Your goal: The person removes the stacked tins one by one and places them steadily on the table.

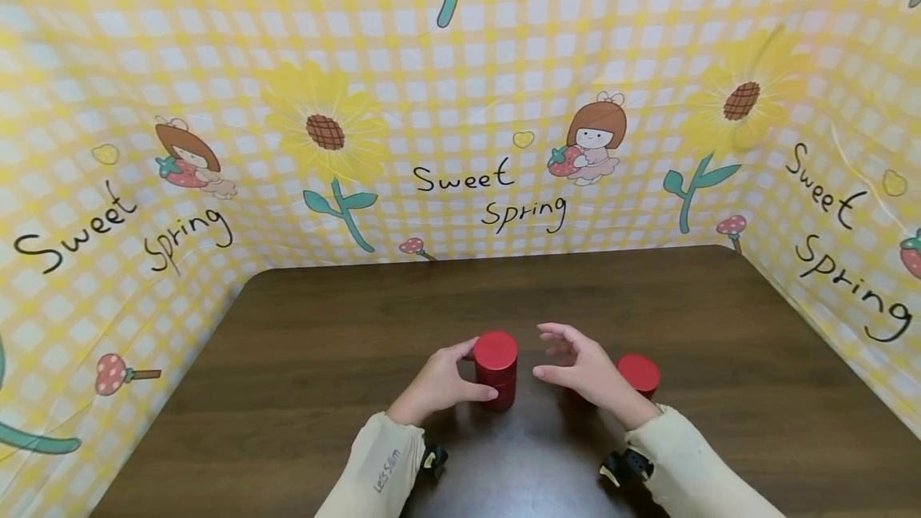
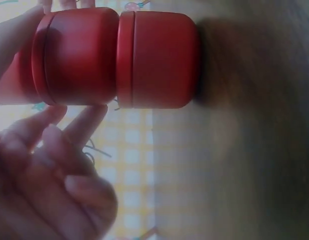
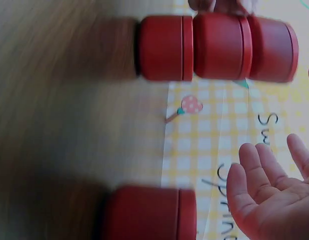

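Note:
Three red lidded tins stand in an upright column on the table, one on top of another. My left hand holds the column from the left, thumb on the near side and fingers behind. In the left wrist view its fingertips reach the middle tin, above the bottom tin. To the right of the column, my right hand is held apart from it, fingers loosely spread with nothing in them. Another red tin stands just beyond the right wrist, partly covered by it.
A dark brown wooden table carries the tins. Yellow checked cloth with flowers and lettering hangs behind it and along both sides. A bit of red shows under the right hand. A dark wrist strap sits at the right cuff.

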Available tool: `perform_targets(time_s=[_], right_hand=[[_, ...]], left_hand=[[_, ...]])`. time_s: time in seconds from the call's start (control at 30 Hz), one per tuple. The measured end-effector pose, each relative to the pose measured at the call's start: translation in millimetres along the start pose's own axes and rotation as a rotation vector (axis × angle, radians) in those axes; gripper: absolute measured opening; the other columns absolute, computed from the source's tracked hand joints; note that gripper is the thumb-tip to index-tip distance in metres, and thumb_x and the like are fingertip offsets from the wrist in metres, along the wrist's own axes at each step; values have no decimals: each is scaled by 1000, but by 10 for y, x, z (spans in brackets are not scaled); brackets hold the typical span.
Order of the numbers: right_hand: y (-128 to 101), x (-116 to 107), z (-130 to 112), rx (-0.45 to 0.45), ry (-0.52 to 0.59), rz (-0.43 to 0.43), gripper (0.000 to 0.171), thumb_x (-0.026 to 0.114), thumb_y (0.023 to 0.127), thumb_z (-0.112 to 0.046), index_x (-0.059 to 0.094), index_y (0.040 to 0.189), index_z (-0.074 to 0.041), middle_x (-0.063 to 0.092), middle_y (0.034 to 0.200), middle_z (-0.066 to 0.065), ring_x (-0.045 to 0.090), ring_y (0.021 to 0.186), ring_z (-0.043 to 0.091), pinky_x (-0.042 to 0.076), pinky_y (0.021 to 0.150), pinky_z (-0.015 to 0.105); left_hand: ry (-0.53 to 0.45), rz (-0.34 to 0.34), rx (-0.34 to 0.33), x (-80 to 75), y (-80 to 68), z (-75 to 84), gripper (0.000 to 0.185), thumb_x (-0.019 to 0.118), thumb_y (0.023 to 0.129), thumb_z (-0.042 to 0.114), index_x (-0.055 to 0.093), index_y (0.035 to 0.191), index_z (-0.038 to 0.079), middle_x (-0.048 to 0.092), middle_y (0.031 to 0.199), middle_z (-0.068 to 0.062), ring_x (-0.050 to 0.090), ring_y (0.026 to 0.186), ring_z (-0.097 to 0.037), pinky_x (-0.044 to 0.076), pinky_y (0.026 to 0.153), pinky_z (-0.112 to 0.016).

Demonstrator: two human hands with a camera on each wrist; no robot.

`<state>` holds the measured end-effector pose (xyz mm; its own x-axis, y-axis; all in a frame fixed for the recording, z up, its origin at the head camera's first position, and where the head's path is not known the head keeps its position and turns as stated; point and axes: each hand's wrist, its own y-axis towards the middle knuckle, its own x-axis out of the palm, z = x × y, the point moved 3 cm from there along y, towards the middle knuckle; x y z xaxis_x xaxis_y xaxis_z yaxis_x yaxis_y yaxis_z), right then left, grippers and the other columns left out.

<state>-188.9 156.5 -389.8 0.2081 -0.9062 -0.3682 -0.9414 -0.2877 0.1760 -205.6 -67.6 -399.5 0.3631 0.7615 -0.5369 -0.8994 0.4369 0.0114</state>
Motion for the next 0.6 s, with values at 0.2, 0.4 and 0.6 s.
perform_targets(time_s=[0.2, 0.4, 0.6], right_hand=[[69, 198, -61, 27, -10, -12, 63, 77, 80, -16, 48, 134, -1, 53, 125, 24, 56, 105, 38, 50, 84, 41], [119, 358, -118, 20, 11, -13, 64, 79, 78, -15, 50, 133, 0, 56, 119, 18, 56, 96, 27, 51, 74, 33], [149, 430, -127, 6, -4, -6, 63, 79, 78, -16, 51, 132, 0, 59, 114, 15, 56, 92, 25, 52, 67, 31]], left_hand=[[9, -13, 44, 19, 29, -27, 67, 82, 75, 16, 54, 134, 3, 64, 116, -9, 55, 109, -28, 42, 93, -54], [20, 6, 67, 25, 20, 3, 62, 82, 74, 15, 57, 130, 3, 65, 117, -10, 55, 109, -30, 43, 92, -53], [33, 47, 82, 36, -1, 37, 55, 82, 74, 15, 62, 123, 2, 66, 115, -9, 56, 109, -30, 41, 94, -53]])
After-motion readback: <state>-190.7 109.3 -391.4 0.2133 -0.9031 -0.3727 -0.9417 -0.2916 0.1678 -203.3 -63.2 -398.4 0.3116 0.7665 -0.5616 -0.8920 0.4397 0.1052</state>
